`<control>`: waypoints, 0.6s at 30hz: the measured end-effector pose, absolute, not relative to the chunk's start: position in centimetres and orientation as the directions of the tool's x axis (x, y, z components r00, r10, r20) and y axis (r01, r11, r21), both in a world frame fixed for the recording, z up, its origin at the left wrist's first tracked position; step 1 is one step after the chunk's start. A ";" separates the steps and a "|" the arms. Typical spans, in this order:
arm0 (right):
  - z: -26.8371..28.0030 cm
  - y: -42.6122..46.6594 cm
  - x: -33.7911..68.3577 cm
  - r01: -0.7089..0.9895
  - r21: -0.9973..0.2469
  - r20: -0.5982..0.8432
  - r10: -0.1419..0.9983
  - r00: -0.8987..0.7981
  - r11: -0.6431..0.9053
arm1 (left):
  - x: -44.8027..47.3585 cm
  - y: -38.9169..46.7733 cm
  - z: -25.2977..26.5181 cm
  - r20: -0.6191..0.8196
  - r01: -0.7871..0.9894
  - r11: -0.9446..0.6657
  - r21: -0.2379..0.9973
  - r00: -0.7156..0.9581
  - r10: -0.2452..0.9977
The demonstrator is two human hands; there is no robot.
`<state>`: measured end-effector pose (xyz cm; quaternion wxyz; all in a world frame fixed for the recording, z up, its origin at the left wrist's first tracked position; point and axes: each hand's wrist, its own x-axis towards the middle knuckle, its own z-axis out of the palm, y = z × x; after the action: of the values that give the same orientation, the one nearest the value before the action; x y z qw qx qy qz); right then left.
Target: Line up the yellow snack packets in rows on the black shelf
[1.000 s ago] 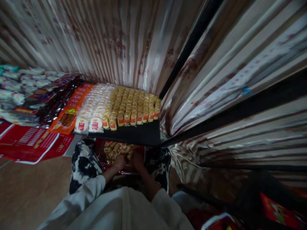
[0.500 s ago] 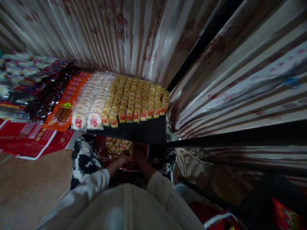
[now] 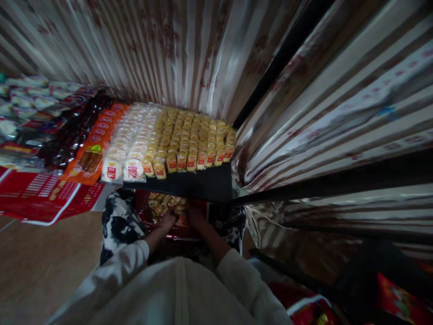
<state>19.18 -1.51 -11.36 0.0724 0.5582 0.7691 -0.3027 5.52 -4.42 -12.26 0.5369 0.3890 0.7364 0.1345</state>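
Both my hands reach down between my knees into a red bag [image 3: 144, 212] that holds a heap of small, yellow, wrapped snack packs [image 3: 161, 204]. My left hand [image 3: 168, 220] is at the near side of the heap, with its fingers against the packs; dim light hides whether they grip one. Just to its right, my right hand [image 3: 196, 216] is in the bag, its fingers in shadow. Above the bag, rows of yellow wrapped packs with red labels [image 3: 191, 144] stand on a black table [image 3: 189, 186].
Left of the yellow rows lie white round packs [image 3: 133, 169], an orange packet [image 3: 86, 164] and dark packets [image 3: 64, 144]. A red bag [image 3: 40, 194] hangs at the left front. Striped curtains [image 3: 189, 54] rise behind. Another red bag [image 3: 304, 309] is at lower right.
My hands have shifted slightly within the bag, and my forearms have spread a little apart. The packs on the table stay as they were.
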 end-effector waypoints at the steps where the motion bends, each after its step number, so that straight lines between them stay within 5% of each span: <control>1: -10.9 -1.6 19.3 0.890 -0.406 -0.426 0.818 -0.387 0.210 | 5.2 -4.5 -12.0 -0.669 0.409 0.653 0.638 -0.125 0.732; 7: -8.8 -2.3 20.1 0.810 -0.538 -0.327 0.828 -0.456 0.233 | 3.6 -5.7 -10.7 -0.491 0.160 0.493 0.855 -0.053 0.869; 14: -6.7 -2.4 21.1 0.664 -0.698 -0.153 0.851 -0.503 0.267 | 2.4 -6.4 -7.9 -0.461 0.102 0.453 0.886 0.076 0.884; 18: -4.8 -2.5 21.5 0.577 -0.768 -0.067 0.861 -0.504 0.278 | 2.5 -6.4 -6.3 -0.419 -0.098 0.428 0.898 0.103 0.902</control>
<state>21.46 -2.48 -4.78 -0.1852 0.4623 0.7775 -0.3840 2.53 -6.39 -6.31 0.6450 0.3682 0.5460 0.3876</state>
